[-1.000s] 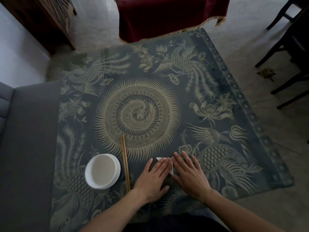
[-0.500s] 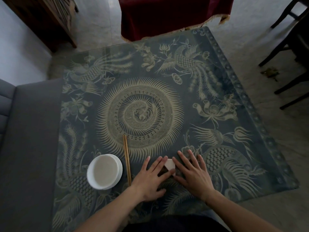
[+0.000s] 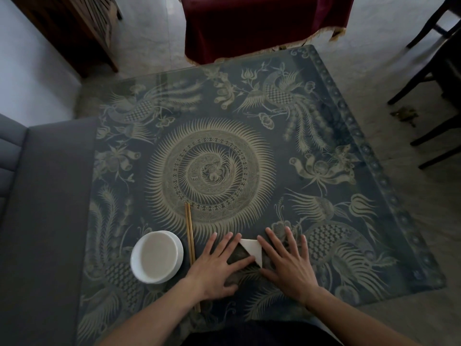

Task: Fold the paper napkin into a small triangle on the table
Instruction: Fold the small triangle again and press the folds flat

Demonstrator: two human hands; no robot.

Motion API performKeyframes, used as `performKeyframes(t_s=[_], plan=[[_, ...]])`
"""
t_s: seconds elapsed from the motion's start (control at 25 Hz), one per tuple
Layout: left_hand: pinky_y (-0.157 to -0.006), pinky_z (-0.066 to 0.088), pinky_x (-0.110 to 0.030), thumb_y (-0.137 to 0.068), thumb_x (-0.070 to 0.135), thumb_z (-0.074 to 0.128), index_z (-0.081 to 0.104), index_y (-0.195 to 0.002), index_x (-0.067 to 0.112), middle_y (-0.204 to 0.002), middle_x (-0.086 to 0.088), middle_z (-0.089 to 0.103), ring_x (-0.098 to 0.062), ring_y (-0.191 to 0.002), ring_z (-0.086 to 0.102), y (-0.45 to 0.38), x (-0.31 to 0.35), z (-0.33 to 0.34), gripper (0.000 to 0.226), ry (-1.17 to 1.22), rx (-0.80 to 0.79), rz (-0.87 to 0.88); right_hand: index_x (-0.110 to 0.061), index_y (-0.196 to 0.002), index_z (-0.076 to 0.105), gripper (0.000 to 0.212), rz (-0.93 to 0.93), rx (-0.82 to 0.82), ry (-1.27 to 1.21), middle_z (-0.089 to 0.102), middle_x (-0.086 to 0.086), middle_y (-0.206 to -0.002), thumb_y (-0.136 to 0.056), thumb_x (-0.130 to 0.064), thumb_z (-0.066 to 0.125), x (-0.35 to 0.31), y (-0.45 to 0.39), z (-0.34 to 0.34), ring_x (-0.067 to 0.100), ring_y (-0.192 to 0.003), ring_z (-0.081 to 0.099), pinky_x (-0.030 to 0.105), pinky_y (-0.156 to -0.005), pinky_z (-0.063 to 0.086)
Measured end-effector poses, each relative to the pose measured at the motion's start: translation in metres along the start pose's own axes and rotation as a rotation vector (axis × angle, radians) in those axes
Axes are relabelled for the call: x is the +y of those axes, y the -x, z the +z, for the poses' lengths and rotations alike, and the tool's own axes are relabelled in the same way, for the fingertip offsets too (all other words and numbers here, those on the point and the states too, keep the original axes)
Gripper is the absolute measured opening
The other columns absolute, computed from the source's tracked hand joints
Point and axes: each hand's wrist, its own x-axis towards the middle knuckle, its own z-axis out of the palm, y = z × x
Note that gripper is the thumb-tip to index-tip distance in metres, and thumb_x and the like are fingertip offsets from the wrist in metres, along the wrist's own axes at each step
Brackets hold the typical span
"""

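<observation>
A small white paper napkin [image 3: 252, 248], folded into a triangle, lies flat on the dark patterned table [image 3: 324, 151] near its front edge. My left hand [image 3: 219, 265] lies flat just left of it, fingers spread, with fingertips touching the triangle's left edge and thumb at its lower side. My right hand [image 3: 289, 263] rests palm down just right of it, its index finger and thumb along the napkin's right edge. Neither hand grips the napkin.
A white bowl [image 3: 157, 257] stands left of my left hand. A pair of wooden chopsticks [image 3: 189, 236] lies between bowl and hand, partly under my left wrist. A grey sofa [image 3: 42, 208] borders the table's left; a dark red draped chair [image 3: 262, 23] stands beyond.
My hands have slid apart off the napkin, so the white triangle shows between them where it was mostly covered before. The view shifted slightly.
</observation>
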Motion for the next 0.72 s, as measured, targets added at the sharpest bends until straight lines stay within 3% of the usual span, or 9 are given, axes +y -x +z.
performKeyframes(t_s=[0.16,0.36,0.48,0.72], plan=[[-0.115,-0.013,-0.057,-0.085,0.059,0.046,-0.016,-0.153,0.036,-0.16,-0.003,-0.029,-0.022,-0.145,-0.028,0.006,0.006,-0.001,0.094,0.02,0.013,-0.013,-0.026,-0.155,0.011,0.087,-0.079,0.024,-0.017,0.011,-0.004,-0.163,-0.086,-0.072,0.039,-0.001,0.006,0.002,0.031,-0.149,-0.001,0.062,-0.112,0.01],[-0.117,-0.007,-0.056,-0.089,0.057,0.039,-0.015,-0.154,0.022,-0.16,-0.003,-0.026,-0.017,-0.143,-0.031,-0.001,0.025,0.004,0.092,0.004,-0.052,0.031,-0.019,-0.153,0.023,0.076,-0.284,-0.017,0.086,0.018,0.0,-0.162,-0.092,-0.061,0.041,0.005,0.018,0.006,0.031,-0.148,0.011,0.062,-0.108,0.019],[-0.116,-0.007,-0.057,-0.09,0.058,0.037,-0.017,-0.153,0.025,-0.159,-0.002,-0.027,-0.016,-0.143,-0.032,-0.001,0.024,0.005,0.089,0.014,-0.065,0.03,-0.021,-0.153,0.025,0.073,-0.325,-0.032,0.131,0.021,-0.001,-0.161,-0.092,-0.058,0.041,0.011,0.021,0.006,0.034,-0.146,0.018,0.061,-0.108,0.017],[-0.116,-0.014,-0.054,-0.09,0.062,0.044,-0.014,-0.152,0.04,-0.157,-0.011,-0.032,-0.023,-0.143,-0.032,-0.001,0.015,-0.004,0.088,-0.005,-0.057,0.03,-0.037,-0.153,0.017,0.067,-0.455,-0.074,0.205,0.019,-0.003,-0.161,-0.094,-0.062,0.036,0.028,0.024,-0.004,0.038,-0.146,0.016,0.061,-0.107,0.015]])
